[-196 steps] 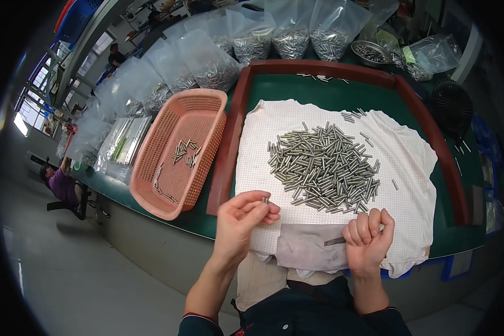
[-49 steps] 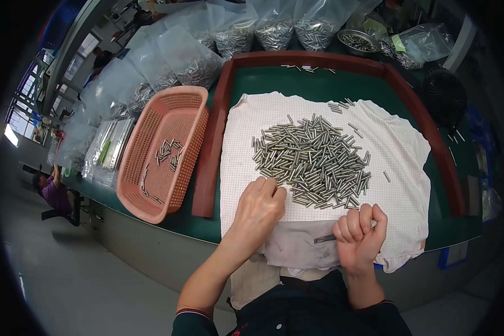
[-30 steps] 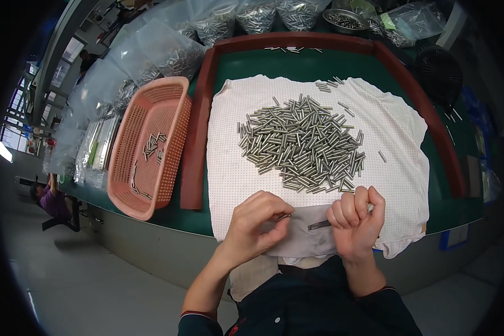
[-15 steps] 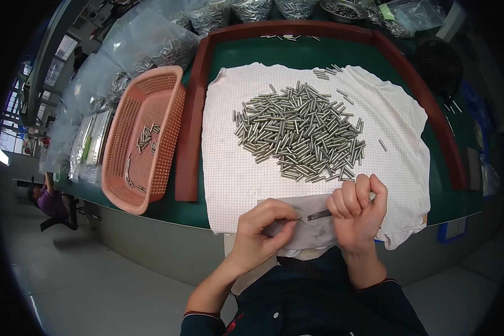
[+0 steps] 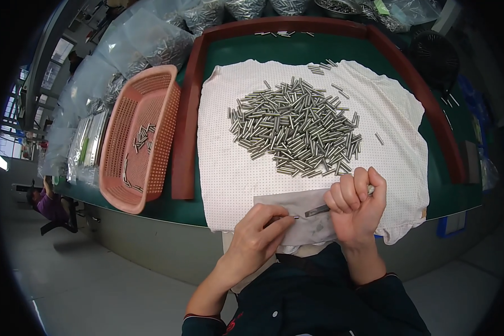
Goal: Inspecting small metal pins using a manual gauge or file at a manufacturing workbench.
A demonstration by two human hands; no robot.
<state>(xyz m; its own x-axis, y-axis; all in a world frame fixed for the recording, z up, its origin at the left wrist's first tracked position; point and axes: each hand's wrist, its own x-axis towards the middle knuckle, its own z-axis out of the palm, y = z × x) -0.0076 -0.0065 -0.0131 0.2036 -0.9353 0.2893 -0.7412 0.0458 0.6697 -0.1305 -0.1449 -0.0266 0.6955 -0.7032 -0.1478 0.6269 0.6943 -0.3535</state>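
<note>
My left hand [image 5: 256, 236] pinches a small metal pin [image 5: 296, 217] between thumb and fingers, so only its end shows. In my closed right hand [image 5: 354, 211] is a flat-bladed tool [image 5: 317, 210]; its dark blade points left toward the pin, and its pale handle end shows by the thumb. Blade and pin are a small gap apart. Both hands are over a grey cloth [image 5: 311, 231] at the table's near edge. Beyond them, a large heap of metal pins [image 5: 294, 129] lies on a dotted white cloth [image 5: 224, 185].
A red-brown raised frame [image 5: 187, 129] borders the work area on the green table [image 5: 235, 53]. To its left stands a pink plastic basket [image 5: 112, 151] with a few pins inside. Bags of metal pins [image 5: 165, 47] line the left and far sides. A person [image 5: 53, 206] sits at far left.
My left hand's fingers have closed in more tightly, and the pin's end now shows at the fingertips. The right hand keeps its grip on the tool. The whole view has shifted slightly.
</note>
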